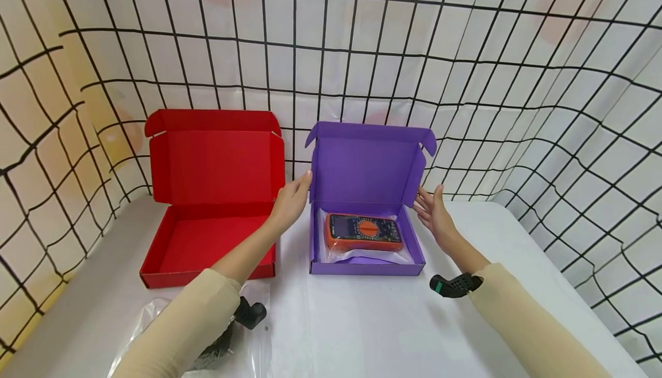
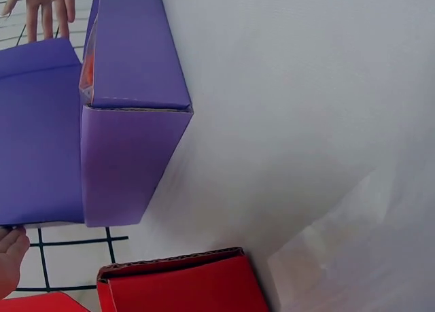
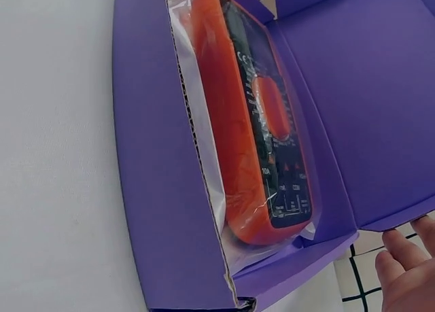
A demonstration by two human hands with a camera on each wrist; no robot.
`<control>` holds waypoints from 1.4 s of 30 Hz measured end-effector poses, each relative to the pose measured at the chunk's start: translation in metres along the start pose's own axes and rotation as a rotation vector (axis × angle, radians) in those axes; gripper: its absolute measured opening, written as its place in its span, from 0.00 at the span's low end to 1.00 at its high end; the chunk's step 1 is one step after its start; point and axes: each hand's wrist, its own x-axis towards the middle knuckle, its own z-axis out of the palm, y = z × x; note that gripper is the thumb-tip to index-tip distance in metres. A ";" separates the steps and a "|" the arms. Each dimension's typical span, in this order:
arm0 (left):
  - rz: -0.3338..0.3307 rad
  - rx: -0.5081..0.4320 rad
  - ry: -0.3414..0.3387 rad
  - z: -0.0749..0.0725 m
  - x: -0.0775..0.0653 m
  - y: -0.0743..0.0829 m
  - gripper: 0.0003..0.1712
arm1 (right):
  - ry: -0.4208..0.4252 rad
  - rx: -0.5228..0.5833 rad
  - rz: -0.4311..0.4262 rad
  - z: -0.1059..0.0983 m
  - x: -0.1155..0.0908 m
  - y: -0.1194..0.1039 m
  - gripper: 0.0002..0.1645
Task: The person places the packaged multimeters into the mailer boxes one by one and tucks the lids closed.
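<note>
A purple box (image 1: 368, 162) stands with its lid raised. Inside it lies an orange multimeter (image 1: 364, 232) with a black face and an orange dial, in a clear plastic bag (image 3: 234, 261). My left hand (image 1: 292, 203) is at the left edge of the raised lid, its thumb pointing up. On the opposite side, my right hand (image 1: 435, 215) has its fingertips at the lid's right edge, thumb raised and fingers loosely extended. The right wrist view shows those fingers (image 3: 406, 251) right against the lid's side flap.
An open red box (image 1: 212, 162) with a bare inside stands left of the purple one. Partly under my left sleeve lies a clear bag (image 1: 253, 343) with something dark in it. A black wire grid (image 1: 295, 70) encloses the back and sides of the white table (image 1: 372, 326).
</note>
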 end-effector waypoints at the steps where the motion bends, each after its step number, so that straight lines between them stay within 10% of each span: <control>1: 0.004 -0.001 -0.002 0.000 -0.001 0.000 0.33 | -0.002 -0.003 -0.001 0.000 -0.001 0.000 0.49; 42: 0.104 -0.158 -0.061 0.004 -0.025 -0.007 0.32 | -0.067 -0.026 0.000 -0.005 -0.015 0.009 0.51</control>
